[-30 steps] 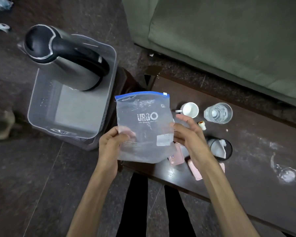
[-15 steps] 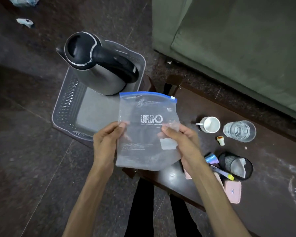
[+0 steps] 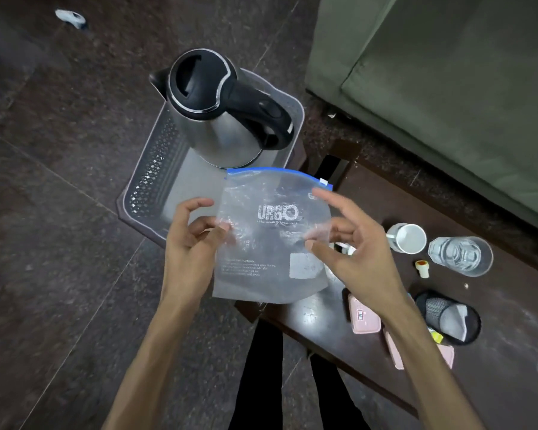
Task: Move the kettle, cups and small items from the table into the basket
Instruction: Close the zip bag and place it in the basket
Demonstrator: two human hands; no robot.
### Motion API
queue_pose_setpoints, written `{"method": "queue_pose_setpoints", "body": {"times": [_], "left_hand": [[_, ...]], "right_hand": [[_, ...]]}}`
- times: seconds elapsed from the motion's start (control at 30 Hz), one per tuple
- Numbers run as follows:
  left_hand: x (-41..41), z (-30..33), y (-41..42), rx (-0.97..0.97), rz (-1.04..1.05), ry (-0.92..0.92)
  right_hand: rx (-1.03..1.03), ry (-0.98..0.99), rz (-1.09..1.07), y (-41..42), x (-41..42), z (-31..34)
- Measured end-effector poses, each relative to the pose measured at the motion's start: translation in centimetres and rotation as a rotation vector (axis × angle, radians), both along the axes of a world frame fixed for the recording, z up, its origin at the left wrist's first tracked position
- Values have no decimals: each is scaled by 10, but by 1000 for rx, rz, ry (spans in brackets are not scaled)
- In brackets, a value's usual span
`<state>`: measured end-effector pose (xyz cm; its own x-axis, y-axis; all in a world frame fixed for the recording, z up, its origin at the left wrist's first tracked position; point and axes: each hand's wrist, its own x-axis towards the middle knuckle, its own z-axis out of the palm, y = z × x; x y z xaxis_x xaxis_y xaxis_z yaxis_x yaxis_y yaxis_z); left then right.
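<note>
A clear zip bag (image 3: 271, 237) with a blue seal and white print hangs between my hands, over the gap between basket and table. My left hand (image 3: 193, 243) pinches its left edge. My right hand (image 3: 351, 243) pinches its right edge with thumb and fingers, the other fingers spread. The steel kettle (image 3: 221, 110) with a black lid and handle stands in the grey basket (image 3: 156, 178). On the dark table (image 3: 503, 352) sit a white cup (image 3: 409, 238), a glass of water (image 3: 460, 256), a tiny bottle (image 3: 422, 267), pink cases (image 3: 362, 315) and a black mesh pouch (image 3: 448, 316).
A green sofa (image 3: 448, 88) stands behind the table. The basket rests on a low dark stool on the brown stone floor (image 3: 59, 243). A small white object (image 3: 72, 18) lies on the floor at far left. My dark trouser legs show below the table edge.
The view has swung so kettle and basket sit nearer the centre. Both hands have shifted their hold to the bag's side edges, and my right fingers have spread.
</note>
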<state>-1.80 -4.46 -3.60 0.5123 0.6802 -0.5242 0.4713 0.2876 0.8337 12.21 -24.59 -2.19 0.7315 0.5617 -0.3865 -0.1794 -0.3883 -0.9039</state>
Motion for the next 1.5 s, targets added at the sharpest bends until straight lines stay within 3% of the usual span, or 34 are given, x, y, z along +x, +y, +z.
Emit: {"method": "queue_pose_setpoints", "body": {"times": [0.2, 0.4, 0.47, 0.6, 0.8, 0.93, 1.07, 1.13, 1.2, 1.27, 1.33, 1.43, 1.5], "left_hand": [[-11, 4, 26, 8, -302, -50], [-22, -2, 42, 210, -341, 73], [-23, -2, 48, 262, -331, 68], [-17, -10, 66, 286, -189, 74], [7, -37, 121, 606, -191, 245], [15, -55, 156, 769, -473, 401], [7, -61, 151, 908, -670, 392], [-3, -62, 141, 1031, -685, 363], [-11, -62, 132, 1092, -633, 318], [-15, -64, 127, 1075, -659, 302], [-18, -69, 127, 1028, -732, 344], [-18, -77, 133, 914, -799, 477], [-15, -83, 137, 843, -855, 535]], "right_hand": [[-222, -118, 146, 15, 7, 1], [-255, -388, 224, 34, 5, -4], [-188, -318, 221, 42, 4, -5], [-98, 6, 138, 74, -5, -15], [-240, 99, -22, 142, -22, -52], [-485, -155, 118, 176, -33, -73], [-767, -318, 317, 188, -43, -78], [-774, -429, 317, 186, -47, -75], [-588, -572, 266, 183, -52, -71], [-374, -621, 281, 183, -56, -68], [-324, -584, 424, 187, -58, -71], [-504, -525, 639, 189, -63, -87], [-601, -478, 640, 188, -64, -95]]}}
